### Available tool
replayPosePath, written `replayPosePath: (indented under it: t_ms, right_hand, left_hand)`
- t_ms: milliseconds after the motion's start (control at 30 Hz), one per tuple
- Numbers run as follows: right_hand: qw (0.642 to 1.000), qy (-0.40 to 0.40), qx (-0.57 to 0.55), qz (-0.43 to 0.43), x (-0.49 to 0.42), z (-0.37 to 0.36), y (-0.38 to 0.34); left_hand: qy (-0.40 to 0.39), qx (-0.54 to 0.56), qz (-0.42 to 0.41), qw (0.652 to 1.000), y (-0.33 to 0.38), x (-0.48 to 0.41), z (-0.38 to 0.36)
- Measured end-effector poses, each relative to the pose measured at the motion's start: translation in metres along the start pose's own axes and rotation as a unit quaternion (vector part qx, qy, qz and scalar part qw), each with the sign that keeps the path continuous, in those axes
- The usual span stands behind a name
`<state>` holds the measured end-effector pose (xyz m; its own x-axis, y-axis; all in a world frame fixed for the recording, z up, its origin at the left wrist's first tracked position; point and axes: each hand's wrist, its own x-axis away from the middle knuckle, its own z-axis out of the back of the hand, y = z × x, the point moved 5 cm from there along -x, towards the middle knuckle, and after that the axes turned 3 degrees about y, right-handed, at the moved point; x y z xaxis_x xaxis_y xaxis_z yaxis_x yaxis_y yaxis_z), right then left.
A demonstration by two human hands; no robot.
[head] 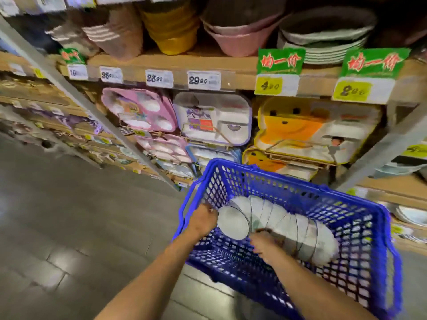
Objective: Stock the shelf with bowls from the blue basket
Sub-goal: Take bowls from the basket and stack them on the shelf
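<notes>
Both hands in blue basket (pixel 360 239), on a row of white bowls (pixel 288 229).
Bowls lie nested on their sides across basket, L to R. L hand (pixel 203 219) grips rim of end bowl (pixel 233 221) by basket's left wall; R hand (pixel 263 245) curls over row's near side, just beside that bowl. Behind: wood shelf (pixel 231 63) w/ price tags (pixel 203 80) and green signs (pixel 280 61); yellow bowls (pixel 171 28) and pink bowls (pixel 235 40) up top, kids' divided trays (pixel 300 125) standing below. Grey tile floor (pixel 69 227) at left.
</notes>
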<state>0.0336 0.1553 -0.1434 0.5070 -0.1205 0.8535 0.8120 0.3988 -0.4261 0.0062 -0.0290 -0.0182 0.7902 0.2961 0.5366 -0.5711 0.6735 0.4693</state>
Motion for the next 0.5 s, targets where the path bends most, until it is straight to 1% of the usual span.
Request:
replayPosePath:
  t_ms: [33,133,200,233,300,367,433,500]
  right_hand:
    - [1.0,0.005,0.007,-0.011,-0.01,-0.007,0.001]
    - [0.998,-0.047,0.017,-0.038,-0.032,-0.033,0.005]
    - [0.996,-0.08,0.029,-0.041,-0.046,-0.049,0.005]
    - [0.995,-0.085,0.016,-0.055,-0.053,-0.056,0.006]
    - [0.994,-0.072,0.004,-0.076,-0.063,-0.069,0.007]
    - [0.992,-0.046,-0.039,-0.107,-0.07,-0.075,0.007]
    - [0.992,-0.001,-0.019,-0.126,-0.079,-0.074,0.009]
    - [0.989,0.055,0.005,-0.135,-0.08,-0.07,0.01]
  left_hand:
    - [-0.013,-0.011,0.003,1.0,-0.001,-0.012,-0.008]
    - [-0.066,-0.064,0.023,0.996,-0.014,-0.047,-0.041]
    - [-0.101,-0.11,0.013,0.989,-0.021,-0.071,-0.063]
    - [-0.116,-0.13,0.01,0.985,-0.025,-0.08,-0.075]
    - [-0.129,-0.161,-0.011,0.978,-0.031,-0.092,-0.091]
    - [-0.126,-0.165,-0.034,0.978,-0.034,-0.097,-0.103]
    - [-0.107,-0.148,-0.054,0.982,-0.037,-0.101,-0.108]
    - [-0.095,-0.156,-0.072,0.981,-0.04,-0.104,-0.109]
